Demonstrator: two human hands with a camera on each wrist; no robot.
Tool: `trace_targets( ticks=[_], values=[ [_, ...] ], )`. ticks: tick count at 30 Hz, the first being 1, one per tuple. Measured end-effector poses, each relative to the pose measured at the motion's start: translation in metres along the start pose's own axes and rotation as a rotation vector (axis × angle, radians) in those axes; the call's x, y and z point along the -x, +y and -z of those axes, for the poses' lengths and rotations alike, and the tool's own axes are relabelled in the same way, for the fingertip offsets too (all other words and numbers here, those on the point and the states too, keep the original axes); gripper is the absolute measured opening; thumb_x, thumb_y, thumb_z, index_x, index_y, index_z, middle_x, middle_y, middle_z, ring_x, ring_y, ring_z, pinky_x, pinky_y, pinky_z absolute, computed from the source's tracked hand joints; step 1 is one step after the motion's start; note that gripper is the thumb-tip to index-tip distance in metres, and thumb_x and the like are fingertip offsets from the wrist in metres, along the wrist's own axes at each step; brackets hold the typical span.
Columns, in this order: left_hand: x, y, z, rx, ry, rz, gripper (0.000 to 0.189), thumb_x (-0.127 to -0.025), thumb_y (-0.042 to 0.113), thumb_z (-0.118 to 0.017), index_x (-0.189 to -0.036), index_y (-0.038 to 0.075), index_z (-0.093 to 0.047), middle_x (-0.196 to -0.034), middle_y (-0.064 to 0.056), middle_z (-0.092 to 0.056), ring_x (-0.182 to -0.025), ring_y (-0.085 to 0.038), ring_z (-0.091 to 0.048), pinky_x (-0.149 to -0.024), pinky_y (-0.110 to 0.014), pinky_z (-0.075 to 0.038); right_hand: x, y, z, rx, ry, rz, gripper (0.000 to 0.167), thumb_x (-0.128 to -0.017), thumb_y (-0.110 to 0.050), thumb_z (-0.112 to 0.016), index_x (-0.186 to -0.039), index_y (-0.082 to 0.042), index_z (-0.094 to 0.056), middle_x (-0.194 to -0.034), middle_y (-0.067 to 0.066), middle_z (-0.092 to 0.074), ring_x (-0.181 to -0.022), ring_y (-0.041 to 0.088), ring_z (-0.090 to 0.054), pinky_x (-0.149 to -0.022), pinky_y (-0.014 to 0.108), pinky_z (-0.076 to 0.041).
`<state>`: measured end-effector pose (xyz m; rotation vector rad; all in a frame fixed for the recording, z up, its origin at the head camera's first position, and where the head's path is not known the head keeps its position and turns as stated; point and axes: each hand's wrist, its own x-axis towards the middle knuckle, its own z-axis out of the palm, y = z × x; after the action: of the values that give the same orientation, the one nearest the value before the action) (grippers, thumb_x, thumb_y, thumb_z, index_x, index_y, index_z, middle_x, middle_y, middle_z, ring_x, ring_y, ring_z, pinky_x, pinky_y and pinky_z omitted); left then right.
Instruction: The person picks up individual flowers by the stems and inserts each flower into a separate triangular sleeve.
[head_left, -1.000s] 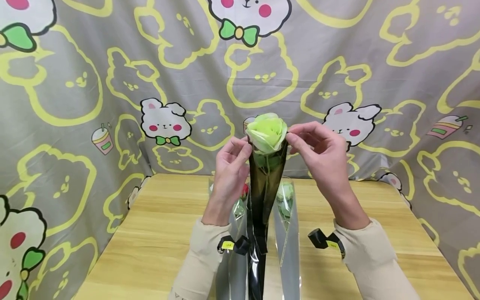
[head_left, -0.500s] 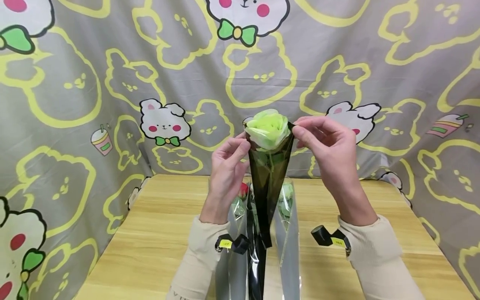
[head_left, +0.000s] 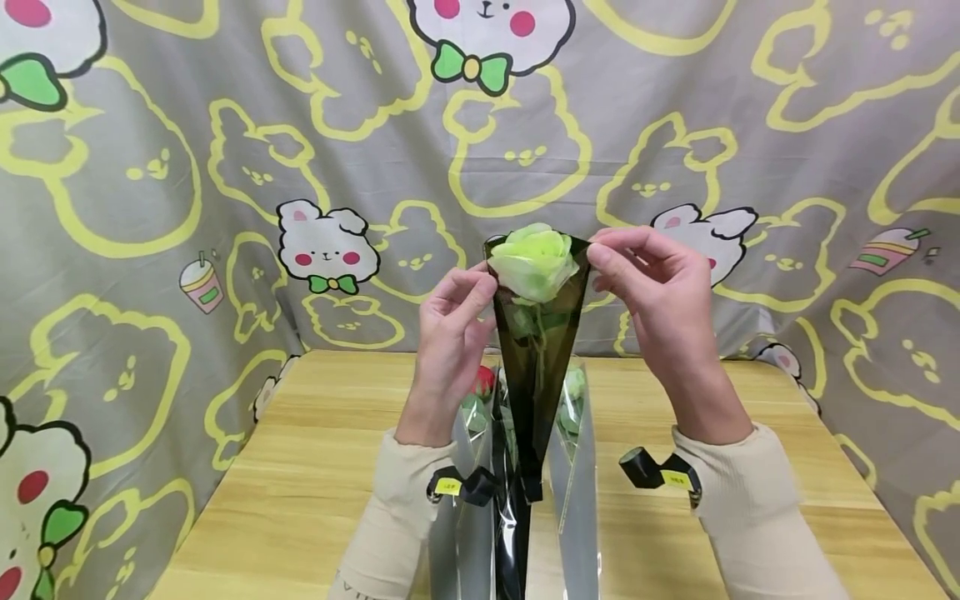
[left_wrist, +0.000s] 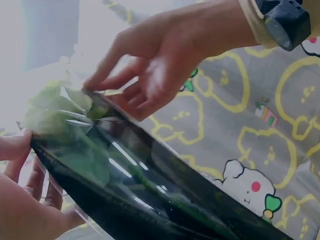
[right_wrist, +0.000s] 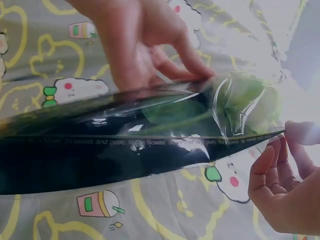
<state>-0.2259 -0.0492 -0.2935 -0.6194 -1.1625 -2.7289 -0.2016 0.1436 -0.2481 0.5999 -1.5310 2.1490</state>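
A pale green artificial rose [head_left: 534,260] stands upright in a dark see-through flower sleeve [head_left: 557,350] that narrows downward. My left hand [head_left: 450,337] pinches the sleeve's left top edge between thumb and fingers. On the other side, my right hand [head_left: 671,317] pinches the right top corner. The sleeve's mouth is spread wide around the bloom, with its corners above the petals' lower edge. In the right wrist view, a line of small print runs along the dark sleeve [right_wrist: 100,162], and the stem and leaves show through the film.
Behind the held rose, wrapped flowers lie on the wooden table [head_left: 300,467]: a red rose [head_left: 483,381] at left and a pale green one [head_left: 575,383] at right. A glossy black wrapper [head_left: 512,542] lies between them. A patterned curtain [head_left: 420,167] hangs behind and at both sides.
My right hand has moved slightly right and up, pulling the sleeve's right corner outward. The sleeve's mouth is wider, and its film now stands around more of the bloom.
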Motion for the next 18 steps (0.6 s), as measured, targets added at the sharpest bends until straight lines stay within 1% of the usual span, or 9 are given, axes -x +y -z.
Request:
trace_targets(
  ticks=[2,5,6,9,11,14,15,17,18],
  values=[
    [0.0003,0.0014,0.0011,-0.015,-0.008,0.0,0.036,-0.097,-0.012,-0.055,-0.083,0.016,-0.074,-0.113,-0.003,-0.065,-0.099,-0.014,-0.061,-0.079,-0.03,-0.052,-0.0001,0.0005,-0.0015,-0.008,-0.003,-0.005,0.006,-0.09,0.01,-0.072,-0.093,0.006,-0.075,-0.098,0.016,-0.07,-0.079,0.019,-0.065,-0.068,0.028,-0.056],
    [0.0004,0.0022,0.0009,-0.037,-0.022,0.003,0.033,-0.096,-0.009,-0.056,-0.084,0.016,-0.073,-0.11,-0.002,-0.063,-0.095,-0.013,-0.06,-0.076,-0.028,-0.051,0.0,0.0012,-0.002,0.008,-0.011,-0.011,0.006,-0.09,0.008,-0.073,-0.094,0.004,-0.075,-0.098,0.015,-0.071,-0.079,0.02,-0.064,-0.068,0.028,-0.056],
    [0.0004,0.0022,0.0011,-0.044,-0.02,0.003,0.031,-0.096,-0.008,-0.057,-0.085,0.016,-0.073,-0.108,-0.001,-0.063,-0.094,-0.013,-0.06,-0.074,-0.027,-0.05,-0.0001,0.0013,-0.0018,0.0,-0.01,-0.014,0.006,-0.09,0.009,-0.073,-0.093,0.004,-0.075,-0.098,0.014,-0.071,-0.078,0.02,-0.064,-0.068,0.028,-0.056],
    [0.0003,0.0028,0.0012,-0.041,-0.005,-0.003,0.029,-0.095,-0.008,-0.058,-0.085,0.015,-0.072,-0.107,-0.002,-0.061,-0.093,-0.012,-0.059,-0.072,-0.025,-0.051,-0.0008,0.0017,-0.0008,-0.052,0.018,-0.023,0.011,-0.09,0.012,-0.07,-0.092,0.003,-0.076,-0.097,0.013,-0.071,-0.077,0.019,-0.063,-0.067,0.028,-0.056],
    [0.0002,0.0036,0.0011,-0.061,-0.009,0.001,0.028,-0.095,-0.007,-0.059,-0.085,0.016,-0.072,-0.109,-0.002,-0.06,-0.092,-0.012,-0.058,-0.07,-0.022,-0.05,-0.0011,0.0019,-0.0011,-0.069,0.02,-0.029,0.012,-0.09,0.013,-0.069,-0.092,0.003,-0.075,-0.097,0.013,-0.071,-0.077,0.019,-0.063,-0.067,0.028,-0.056],
    [0.0003,0.0047,-0.0001,-0.115,-0.035,0.01,0.027,-0.096,-0.006,-0.061,-0.086,0.017,-0.072,-0.117,-0.003,-0.06,-0.096,-0.011,-0.058,-0.07,-0.018,-0.049,-0.0009,0.0028,-0.0023,-0.014,-0.003,-0.026,0.007,-0.091,0.008,-0.072,-0.094,0.003,-0.075,-0.098,0.013,-0.07,-0.078,0.019,-0.064,-0.068,0.029,-0.057],
    [0.0001,0.0049,-0.0002,-0.12,-0.036,0.005,0.027,-0.096,-0.006,-0.061,-0.087,0.017,-0.073,-0.118,-0.004,-0.06,-0.098,-0.012,-0.058,-0.069,-0.018,-0.048,-0.0009,0.003,-0.0023,0.0,-0.004,-0.021,0.006,-0.091,0.007,-0.073,-0.095,0.003,-0.075,-0.098,0.014,-0.07,-0.078,0.019,-0.065,-0.069,0.029,-0.057],
    [-0.0007,0.005,0.0,-0.118,-0.027,-0.009,0.03,-0.097,-0.008,-0.06,-0.086,0.015,-0.074,-0.12,-0.006,-0.06,-0.102,-0.013,-0.057,-0.068,-0.019,-0.047,-0.0009,0.003,-0.0014,0.003,0.01,-0.013,0.007,-0.091,0.007,-0.072,-0.094,0.002,-0.075,-0.099,0.014,-0.07,-0.077,0.019,-0.065,-0.068,0.029,-0.057],
    [-0.001,0.0049,-0.0001,-0.12,-0.02,-0.014,0.031,-0.097,-0.009,-0.059,-0.085,0.015,-0.074,-0.12,-0.006,-0.06,-0.103,-0.013,-0.056,-0.066,-0.018,-0.045,-0.0009,0.0029,-0.0006,-0.001,0.018,-0.011,0.007,-0.091,0.008,-0.072,-0.094,0.002,-0.075,-0.098,0.014,-0.07,-0.077,0.019,-0.064,-0.068,0.029,-0.057]
  ],
)
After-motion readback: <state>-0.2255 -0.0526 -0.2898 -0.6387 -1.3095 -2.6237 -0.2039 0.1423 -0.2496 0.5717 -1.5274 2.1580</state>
